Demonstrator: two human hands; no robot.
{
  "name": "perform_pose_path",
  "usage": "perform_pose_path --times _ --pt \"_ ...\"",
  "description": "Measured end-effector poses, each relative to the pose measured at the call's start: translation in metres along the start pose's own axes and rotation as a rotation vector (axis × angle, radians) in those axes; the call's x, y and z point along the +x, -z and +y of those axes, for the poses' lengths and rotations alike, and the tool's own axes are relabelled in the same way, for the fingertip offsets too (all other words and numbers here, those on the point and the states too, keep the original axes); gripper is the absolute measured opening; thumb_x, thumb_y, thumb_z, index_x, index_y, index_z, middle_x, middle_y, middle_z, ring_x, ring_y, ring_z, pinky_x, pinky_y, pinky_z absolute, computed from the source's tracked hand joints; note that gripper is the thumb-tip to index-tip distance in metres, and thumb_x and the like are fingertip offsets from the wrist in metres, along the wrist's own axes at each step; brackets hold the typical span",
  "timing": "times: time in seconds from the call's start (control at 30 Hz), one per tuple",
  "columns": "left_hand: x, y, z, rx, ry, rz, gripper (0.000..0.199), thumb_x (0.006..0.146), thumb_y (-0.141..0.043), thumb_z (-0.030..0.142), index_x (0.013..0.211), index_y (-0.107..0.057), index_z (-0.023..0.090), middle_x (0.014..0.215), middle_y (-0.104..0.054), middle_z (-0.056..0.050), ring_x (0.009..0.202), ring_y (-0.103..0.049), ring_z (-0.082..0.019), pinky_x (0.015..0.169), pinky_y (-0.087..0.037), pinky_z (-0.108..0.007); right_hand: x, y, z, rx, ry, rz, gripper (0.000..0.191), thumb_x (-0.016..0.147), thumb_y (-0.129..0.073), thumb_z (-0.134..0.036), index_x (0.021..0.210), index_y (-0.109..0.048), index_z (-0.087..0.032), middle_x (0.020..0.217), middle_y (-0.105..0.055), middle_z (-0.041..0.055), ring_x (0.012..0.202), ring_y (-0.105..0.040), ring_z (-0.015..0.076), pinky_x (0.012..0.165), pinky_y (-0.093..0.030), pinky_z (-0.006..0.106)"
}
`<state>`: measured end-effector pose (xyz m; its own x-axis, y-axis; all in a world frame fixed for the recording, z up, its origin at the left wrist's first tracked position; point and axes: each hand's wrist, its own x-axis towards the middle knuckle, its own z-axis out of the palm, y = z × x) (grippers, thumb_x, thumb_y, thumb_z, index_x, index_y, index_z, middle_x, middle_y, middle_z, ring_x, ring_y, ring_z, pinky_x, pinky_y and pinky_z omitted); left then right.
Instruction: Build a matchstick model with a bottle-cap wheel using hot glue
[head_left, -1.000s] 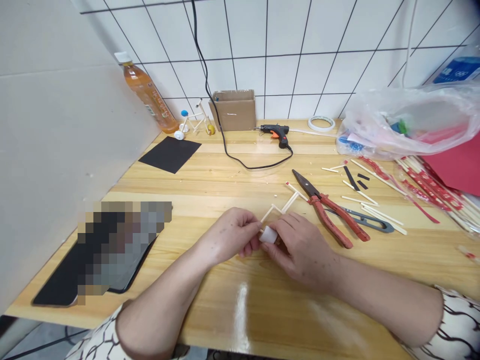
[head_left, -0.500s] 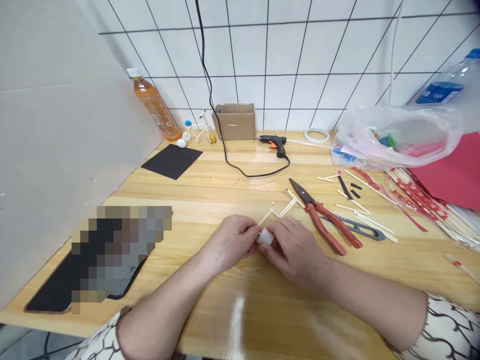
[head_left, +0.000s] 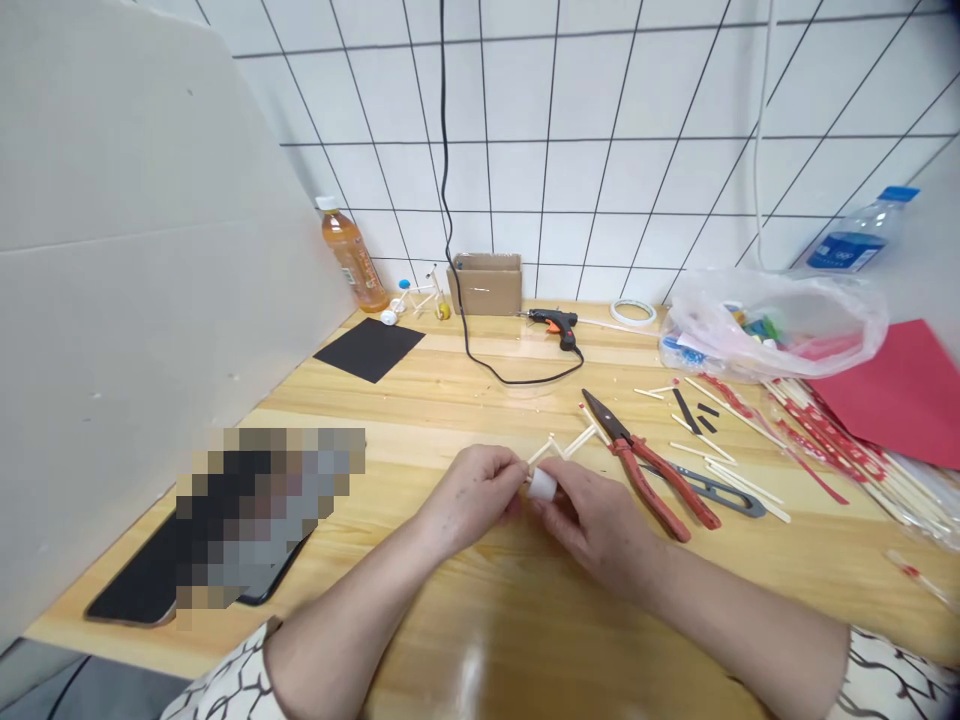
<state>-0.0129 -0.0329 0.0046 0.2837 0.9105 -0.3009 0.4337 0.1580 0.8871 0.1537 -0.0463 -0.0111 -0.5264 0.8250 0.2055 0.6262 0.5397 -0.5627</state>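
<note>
Left hand [head_left: 480, 500] pinches a stick frame [head_left: 580, 441]; right hand [head_left: 604, 515], palm down, pinches a white cylinder [head_left: 542, 485]. Beyond the left, a bottle [head_left: 352, 258] holds amber liquid [head_left: 373, 299].

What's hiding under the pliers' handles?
Grey snips pass under the right handle of the pliers. Part shows between the handles; most sticks out past the right one. The bit directly beneath it is covered, so I can't see that.

The stick frame [head_left: 582, 440] is matt wood, the desk [head_left: 465, 410] glossy wood, the pliers [head_left: 628, 445] metal with smooth plastic handles [head_left: 656, 497].
</note>
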Motion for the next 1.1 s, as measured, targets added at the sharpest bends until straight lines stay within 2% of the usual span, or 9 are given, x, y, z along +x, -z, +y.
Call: perform_pose_path --times 0.13,0.23,0.33,0.43,0.5,0.67,0.8,0.97,1.1 --pt "-0.002 -0.001 0.006 -0.089 -0.097 0.076 0.029 0.08 -0.046 0.036 0.067 -0.057 0.013 0.055 -0.053 0.001 0.048 -0.046 -0.009 0.046 -0.034 -0.019 0.004 0.012 -0.003 0.058 0.023 0.05 0.01 0.086 -0.044 -0.021 0.086 -0.053 -0.02 0.074 -0.058 0.0013 0.063 -0.05 0.0134 0.057 -0.038 0.025" --pt "-0.005 0.001 0.012 -0.211 -0.217 0.166 0.028 0.079 -0.053 0.038 0.09 -0.058 0.012 0.061 -0.053 0.001 0.055 -0.048 -0.009 0.051 -0.038 -0.019 0.008 0.026 -0.008 0.107 0.007 0.056 0.01 0.086 -0.046 -0.025 0.085 -0.054 -0.02 0.068 -0.054 -0.0013 0.059 -0.046 0.0121 0.053 -0.036 0.024" --pt "-0.01 0.007 0.019 -0.28 -0.368 0.147 0.035 0.076 -0.06 0.035 0.103 -0.057 0.013 0.077 -0.059 -0.003 0.069 -0.053 -0.011 0.064 -0.044 -0.023 0.01 0.042 -0.013 0.2 -0.068 0.032 0.012 0.086 -0.047 -0.028 0.086 -0.056 -0.02 0.062 -0.047 -0.004 0.055 -0.041 0.011 0.05 -0.033 0.023" --pt "-0.015 0.015 0.027 -0.244 -0.475 0.089 0.028 0.075 -0.063 0.03 0.098 -0.062 0.014 0.092 -0.062 -0.007 0.084 -0.056 -0.015 0.077 -0.045 -0.027 0.012 0.056 -0.018 0.35 -0.105 0.011 0.018 0.086 -0.048 -0.034 0.09 -0.057 -0.02 0.064 -0.048 -0.0033 0.057 -0.042 0.0107 0.049 -0.033 0.022" --pt "-0.018 0.019 0.031 -0.192 -0.548 0.087 0.026 0.075 -0.063 0.026 0.098 -0.064 0.014 0.093 -0.062 -0.007 0.083 -0.056 -0.015 0.078 -0.046 -0.027 0.013 0.065 -0.021 0.444 -0.127 0.009 0.021 0.085 -0.049 -0.037 0.092 -0.059 -0.02 0.067 -0.051 -0.0025 0.059 -0.045 0.0108 0.049 -0.035 0.022" --pt "-0.018 0.021 0.039 -0.013 -0.79 0.227 0.01 0.076 -0.063 0.023 0.082 -0.067 0.016 0.079 -0.058 -0.005 0.076 -0.054 -0.014 0.074 -0.046 -0.027 0.011 0.082 -0.032 0.513 -0.171 0.0 0.027 0.084 -0.051 -0.043 0.095 -0.061 -0.021 0.059 -0.047 -0.0038 0.05 -0.044 0.0098 0.045 -0.034 0.022" --pt "-0.02 0.019 0.049 0.131 -0.961 0.277 0.009 0.078 -0.062 0.023 0.078 -0.065 0.015 0.084 -0.062 -0.007 0.081 -0.056 -0.015 0.076 -0.044 -0.026 0.007 0.094 -0.037 0.551 -0.165 -0.022 0.03 0.082 -0.053 -0.045 0.099 -0.062 -0.021 0.063 -0.056 -0.0009 0.042 -0.044 0.0082 0.035 -0.027 0.02" --pt "-0.026 0.015 0.065 0.146 -0.949 0.299 0.013 0.085 -0.051 0.023 0.085 -0.061 0.014 0.077 -0.063 -0.006 0.063 -0.051 -0.011 0.061 -0.042 -0.022 0.001 0.106 -0.035 0.577 -0.238 -0.048 0.039 0.083 -0.05 -0.047 0.114 -0.056 -0.024 0.068 -0.06 -0.0002 0.029 -0.039 0.0053 0.028 -0.024 0.021" --pt "-0.025 0.01 0.078 0.152 -0.904 0.298 0.019 0.085 -0.048 0.024 0.095 -0.06 0.013 0.074 -0.058 -0.003 0.056 -0.043 -0.009 0.058 -0.039 -0.021 0.0 0.115 -0.034 0.585 -0.16 0.068 0.035 0.083 -0.052 -0.044 0.109 -0.059 -0.022 0.071 -0.059 0.0015 0.047 -0.054 0.0101 0.039 -0.038 0.022"
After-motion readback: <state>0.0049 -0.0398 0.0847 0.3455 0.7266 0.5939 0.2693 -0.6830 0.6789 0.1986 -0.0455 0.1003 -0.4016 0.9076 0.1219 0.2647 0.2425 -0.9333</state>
